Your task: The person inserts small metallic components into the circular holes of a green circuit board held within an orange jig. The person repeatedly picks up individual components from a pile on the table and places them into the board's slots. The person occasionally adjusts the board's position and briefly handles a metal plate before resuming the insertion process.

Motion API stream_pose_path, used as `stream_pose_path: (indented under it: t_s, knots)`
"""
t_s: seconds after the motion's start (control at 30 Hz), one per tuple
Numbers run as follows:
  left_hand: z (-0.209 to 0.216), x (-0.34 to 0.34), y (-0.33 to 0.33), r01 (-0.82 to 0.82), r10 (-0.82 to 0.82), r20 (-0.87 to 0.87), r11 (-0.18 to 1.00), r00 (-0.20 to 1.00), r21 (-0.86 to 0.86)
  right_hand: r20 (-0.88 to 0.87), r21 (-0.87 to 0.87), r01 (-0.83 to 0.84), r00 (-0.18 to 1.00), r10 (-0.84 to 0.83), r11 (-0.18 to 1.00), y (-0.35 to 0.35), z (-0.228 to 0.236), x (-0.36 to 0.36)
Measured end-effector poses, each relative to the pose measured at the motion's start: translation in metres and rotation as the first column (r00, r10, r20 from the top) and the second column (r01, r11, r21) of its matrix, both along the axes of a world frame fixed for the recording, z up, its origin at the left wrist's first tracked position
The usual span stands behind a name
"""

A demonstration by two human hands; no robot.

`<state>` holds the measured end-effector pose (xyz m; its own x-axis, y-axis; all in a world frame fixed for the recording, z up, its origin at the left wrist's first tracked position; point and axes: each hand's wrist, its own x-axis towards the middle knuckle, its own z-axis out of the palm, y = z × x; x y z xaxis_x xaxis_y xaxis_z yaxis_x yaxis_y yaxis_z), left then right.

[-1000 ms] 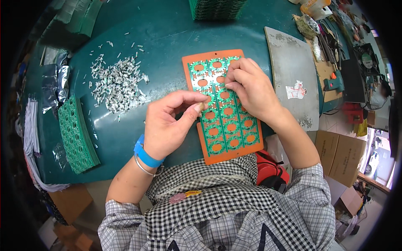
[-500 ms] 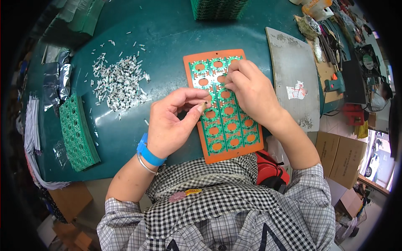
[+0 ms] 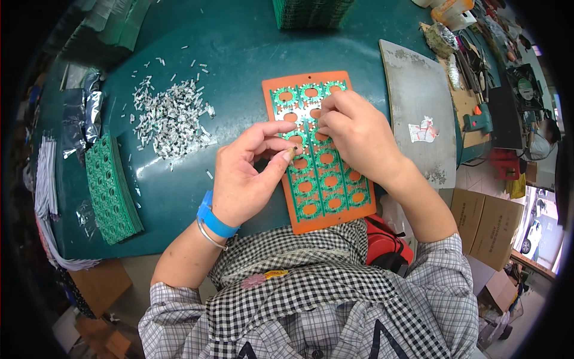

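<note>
A panel of green circuit boards (image 3: 323,185) with rows of round cutouts lies on an orange backing board (image 3: 302,225) in front of me. Over its left edge, my left hand (image 3: 248,170) is closed, thumb against fingers, with a tiny dark thing showing at the tips, too small to name. Just right of it, my right hand (image 3: 359,128) hovers at the panel's upper middle in a pinch. Whatever its fingertips hold is hidden. White and silver bits dot the panel's upper rows. A blue band circles my left wrist.
Left of the panel lies a pile of small white and silver pieces (image 3: 170,119). A stack of green boards (image 3: 110,188) sits at the left beside white wires (image 3: 46,179). More boards (image 3: 311,13) stand far back. A grey plate (image 3: 418,107) and tools lie right.
My right hand has shifted very slightly left and down over the panel. My left hand's fingers have moved a little; the panel stays where it was.
</note>
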<state>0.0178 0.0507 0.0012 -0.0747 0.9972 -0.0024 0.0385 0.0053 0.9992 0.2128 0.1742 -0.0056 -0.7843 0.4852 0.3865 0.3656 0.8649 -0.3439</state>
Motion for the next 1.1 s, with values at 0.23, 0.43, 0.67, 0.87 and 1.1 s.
stream_pose_path:
  t_s: [0.23,0.43,0.67,0.87,1.1]
  knots:
    - [0.001,0.009,-0.004,-0.007,0.005,0.020,0.997,1.000,0.081,-0.285,-0.328,-0.190,0.954,0.094,0.925,-0.028,0.031,-0.002]
    - [0.013,-0.003,-0.014,0.087,-0.007,-0.354,0.974,0.935,0.210,-0.323,-0.461,-0.149,0.946,-0.009,0.875,-0.027,0.032,0.010]
    - [0.008,-0.101,-0.042,0.105,0.012,-0.828,0.991,0.561,0.085,-0.137,-0.445,-0.051,0.990,-0.012,0.894,-0.012,0.016,0.033]
    - [-0.002,-0.102,-0.034,0.069,-0.013,-0.823,0.997,0.568,0.032,-0.104,-0.377,-0.071,0.994,0.034,0.924,-0.010,0.010,0.025]
    - [-0.002,-0.092,-0.029,-0.024,0.105,-0.791,0.993,0.602,0.114,-0.102,-0.364,-0.070,0.994,0.035,0.929,-0.007,0.007,0.025]
